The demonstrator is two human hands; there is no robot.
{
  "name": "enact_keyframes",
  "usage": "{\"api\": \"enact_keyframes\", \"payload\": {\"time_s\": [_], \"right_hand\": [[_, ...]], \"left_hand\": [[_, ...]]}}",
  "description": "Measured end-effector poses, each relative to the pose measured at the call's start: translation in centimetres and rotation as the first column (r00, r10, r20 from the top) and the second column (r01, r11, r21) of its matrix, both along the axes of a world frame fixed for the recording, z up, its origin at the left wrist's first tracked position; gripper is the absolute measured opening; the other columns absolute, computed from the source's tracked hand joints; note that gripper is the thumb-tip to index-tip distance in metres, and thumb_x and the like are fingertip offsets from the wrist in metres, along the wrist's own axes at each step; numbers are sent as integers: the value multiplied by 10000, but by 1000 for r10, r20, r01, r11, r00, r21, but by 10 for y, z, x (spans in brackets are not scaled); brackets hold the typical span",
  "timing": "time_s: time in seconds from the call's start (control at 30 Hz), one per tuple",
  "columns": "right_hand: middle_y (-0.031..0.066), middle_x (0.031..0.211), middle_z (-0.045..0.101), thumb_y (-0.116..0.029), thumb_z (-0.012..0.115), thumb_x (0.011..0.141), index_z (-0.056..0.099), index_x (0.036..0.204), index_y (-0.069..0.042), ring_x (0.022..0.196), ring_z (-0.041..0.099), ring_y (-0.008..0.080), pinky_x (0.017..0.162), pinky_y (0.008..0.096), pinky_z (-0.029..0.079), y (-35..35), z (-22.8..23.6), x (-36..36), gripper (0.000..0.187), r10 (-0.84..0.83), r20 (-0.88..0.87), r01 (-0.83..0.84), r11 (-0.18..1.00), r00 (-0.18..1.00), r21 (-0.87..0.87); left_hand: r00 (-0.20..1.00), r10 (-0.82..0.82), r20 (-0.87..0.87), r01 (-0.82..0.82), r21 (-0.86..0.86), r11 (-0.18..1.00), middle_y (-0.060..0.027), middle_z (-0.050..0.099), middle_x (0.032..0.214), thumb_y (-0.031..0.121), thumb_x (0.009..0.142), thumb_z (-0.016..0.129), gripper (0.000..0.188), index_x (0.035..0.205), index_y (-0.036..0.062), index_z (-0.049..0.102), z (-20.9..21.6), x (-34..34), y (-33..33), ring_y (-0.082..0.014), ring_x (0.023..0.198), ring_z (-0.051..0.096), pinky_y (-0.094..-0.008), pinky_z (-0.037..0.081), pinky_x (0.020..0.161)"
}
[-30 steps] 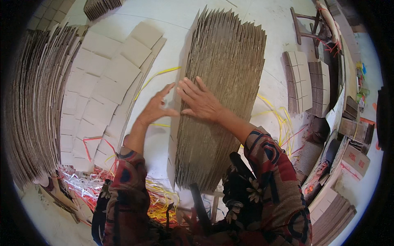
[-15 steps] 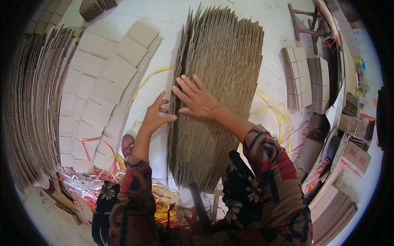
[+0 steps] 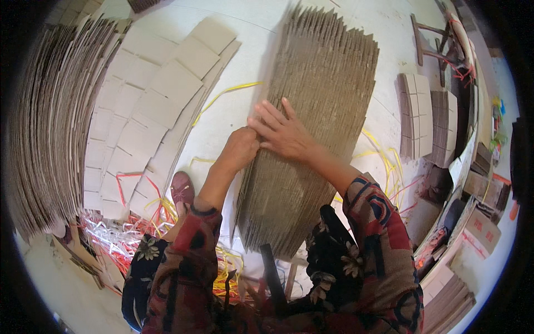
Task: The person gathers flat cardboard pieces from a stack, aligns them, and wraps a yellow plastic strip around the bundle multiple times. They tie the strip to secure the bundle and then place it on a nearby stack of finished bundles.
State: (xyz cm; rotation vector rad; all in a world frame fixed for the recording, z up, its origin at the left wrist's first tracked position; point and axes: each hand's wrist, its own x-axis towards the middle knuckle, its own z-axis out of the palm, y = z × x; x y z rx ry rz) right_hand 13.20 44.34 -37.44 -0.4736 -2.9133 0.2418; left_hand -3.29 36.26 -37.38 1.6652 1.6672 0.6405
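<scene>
A long stack of brown cardboard pieces (image 3: 317, 100) stands on edge in front of me, its many thin edges facing up. My right hand (image 3: 286, 132) lies on top near the stack's left side, fingers stretched out and slightly spread. Against that same left side my left hand (image 3: 242, 147) is curled into a fist, its knuckles meeting the cardboard just below my right fingertips. I see nothing in the fist, though its inner side is hidden.
At left lie overlapping flat cardboard sheets (image 3: 161, 111) beside another tall stack (image 3: 58, 122). Yellow strapping (image 3: 228, 92) crosses the floor, with tangled red and white strips (image 3: 111, 236) near my foot. Slotted cardboard bundles (image 3: 416, 114) and a wooden stool (image 3: 431, 42) are at right.
My left hand has closed from open into a fist and moved right against the stack. Loose pieces along the stack's left side now sit closer together. The view has shifted slightly.
</scene>
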Motion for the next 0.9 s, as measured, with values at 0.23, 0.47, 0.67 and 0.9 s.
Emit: {"api": "enact_keyframes", "payload": {"time_s": [0.23,0.47,0.67,0.9], "right_hand": [[87,1311,420,-511,466,842,479,1227,-37,1325,270,220,1063,603,101,2,13,-6,611,17,146,-9,998,989,-54],[100,1271,441,-505,447,859,501,1183,-30,1318,283,228,1065,608,81,2,5,-1,578,7,112,0,998,994,-56],[103,1269,446,-489,475,851,500,1168,-42,1319,282,235,1071,612,60,1,6,-4,548,3,112,8,996,994,-93],[104,1267,451,-487,485,847,509,1154,-44,1319,286,237,1079,597,63,2,8,0,539,-4,96,12,996,995,-89]], "left_hand": [[985,166,-51,-167,-23,986,-195,621,974,91,698,678,488,1162,9,548,-26,-80,-9,-331,900,590,-389,476,825],[560,417,-716,-379,226,898,-188,297,1424,240,595,796,993,1394,29,245,-58,-211,-47,-397,1301,265,-465,279,1044],[472,303,-828,-627,-74,775,-173,259,1455,402,542,828,1185,1445,91,127,-51,-283,-62,-392,1328,228,-537,261,1028],[499,230,-836,-587,-130,799,-133,509,1199,299,515,849,874,1240,57,426,-42,-263,-51,-317,1140,445,-483,396,880]]}}
